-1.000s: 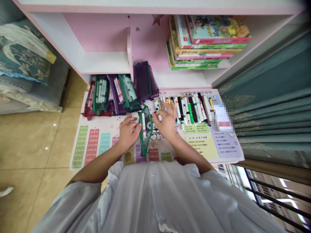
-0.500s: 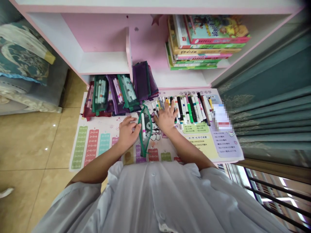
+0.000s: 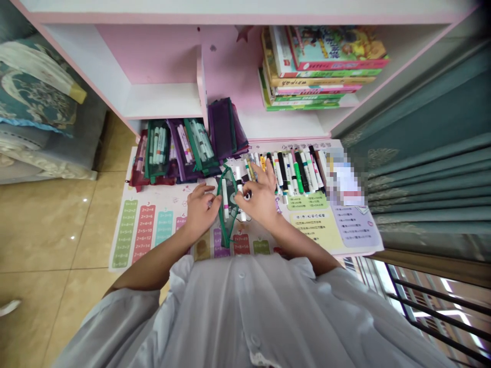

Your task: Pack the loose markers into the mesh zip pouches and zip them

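A green mesh zip pouch (image 3: 230,230) lies open in front of me, with one white marker (image 3: 225,199) in it. My left hand (image 3: 203,207) is at the pouch's left edge, fingers curled and thumb against the green rim. Between thumb and forefinger, my right hand (image 3: 261,198) pinches a white marker with a dark band (image 3: 239,176), upright over the pouch's right side. Its other fingers are spread towards a row of loose markers (image 3: 301,171) in several colours.
Filled mesh pouches (image 3: 159,148) lie side by side at the left back. Purple pouches (image 3: 222,128) are stacked beside the shelf divider (image 3: 200,87). Books (image 3: 314,82) are piled on the right shelf. A blurred pale object (image 3: 347,181) lies right of the markers.
My right hand has drawn back left from the marker row and now pinches a white marker by the pouch. The left hand stays at the pouch's edge.
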`<state>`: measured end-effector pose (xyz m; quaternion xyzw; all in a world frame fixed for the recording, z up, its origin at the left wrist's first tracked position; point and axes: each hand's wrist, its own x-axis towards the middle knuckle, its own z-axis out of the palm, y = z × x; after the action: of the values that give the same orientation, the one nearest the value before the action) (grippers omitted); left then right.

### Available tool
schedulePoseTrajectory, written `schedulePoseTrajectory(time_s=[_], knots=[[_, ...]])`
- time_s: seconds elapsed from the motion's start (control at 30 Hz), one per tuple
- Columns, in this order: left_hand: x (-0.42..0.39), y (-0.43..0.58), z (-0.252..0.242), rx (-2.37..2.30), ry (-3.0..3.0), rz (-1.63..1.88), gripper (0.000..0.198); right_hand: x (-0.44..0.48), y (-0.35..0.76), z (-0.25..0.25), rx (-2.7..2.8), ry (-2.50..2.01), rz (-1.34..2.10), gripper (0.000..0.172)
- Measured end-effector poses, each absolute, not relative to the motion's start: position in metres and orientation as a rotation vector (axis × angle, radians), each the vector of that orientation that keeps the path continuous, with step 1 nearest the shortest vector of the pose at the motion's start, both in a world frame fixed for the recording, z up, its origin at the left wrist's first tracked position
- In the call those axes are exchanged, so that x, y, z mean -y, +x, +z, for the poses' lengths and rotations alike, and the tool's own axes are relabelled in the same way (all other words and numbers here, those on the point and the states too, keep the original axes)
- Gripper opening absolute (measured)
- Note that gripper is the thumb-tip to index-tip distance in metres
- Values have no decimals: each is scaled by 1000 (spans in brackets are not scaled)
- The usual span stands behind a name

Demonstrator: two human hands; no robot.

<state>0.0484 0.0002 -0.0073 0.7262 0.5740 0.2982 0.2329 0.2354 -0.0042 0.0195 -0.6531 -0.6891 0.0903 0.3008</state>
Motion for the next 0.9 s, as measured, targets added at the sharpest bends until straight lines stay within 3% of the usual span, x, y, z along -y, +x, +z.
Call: schedulePoseTrajectory(time_s=[0.37,0.9], knots=[[0,49,-10,-1563,2011,865,36,11,206,14,2030,-1855,538,17],[0,49,-8,-1560,2017,815,37,5,211,1,2028,-1841,459,29]])
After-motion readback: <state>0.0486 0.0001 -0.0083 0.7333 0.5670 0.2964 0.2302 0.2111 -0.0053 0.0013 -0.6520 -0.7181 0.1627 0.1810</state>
